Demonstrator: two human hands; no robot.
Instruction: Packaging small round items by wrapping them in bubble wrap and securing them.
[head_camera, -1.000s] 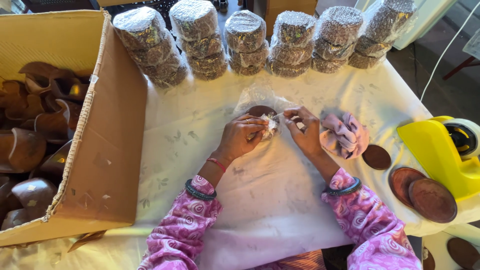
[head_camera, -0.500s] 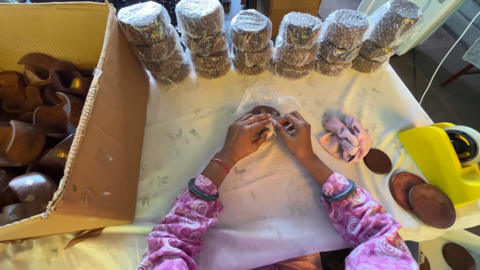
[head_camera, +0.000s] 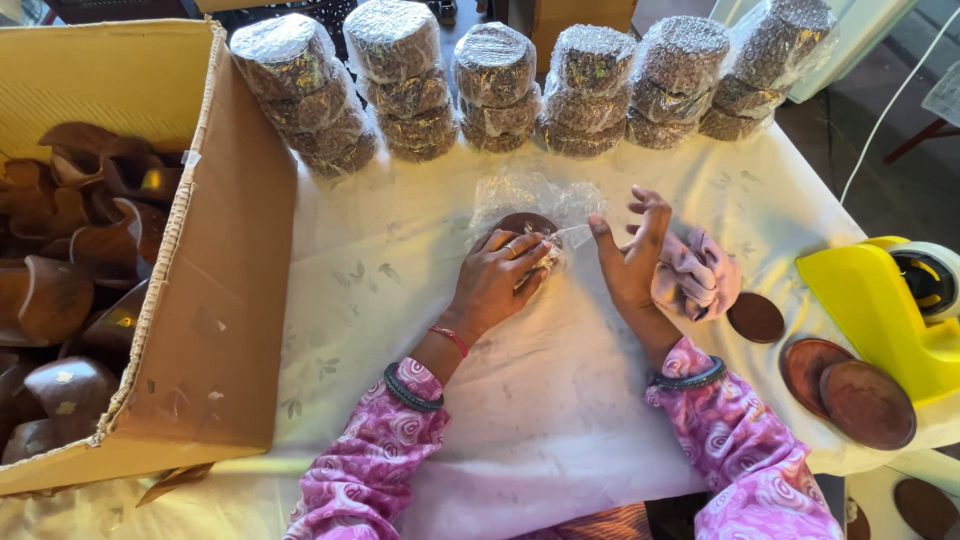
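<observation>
**Bubble-wrapped brown dish pinned at the middle of the tabletop**

Bubble-wrapped dish lies flat on the white-covered tabletop, at its middle, so both hands can work it from either side. To the left stands an open cardboard box full of loose brown shell-like bowls, within reach. Along the far edge stand six finished bubble-wrap stacks, out of the way. At the right sits a yellow tape dispenser, with bare brown discs just beside it and a pink cloth nearer the hands. The left hand presses down on the wrap, fingers curled over the dish to hold it. The right hand has its fingers spread, thumb and forefinger apparently pinching a clear strip, likely tape.
</observation>
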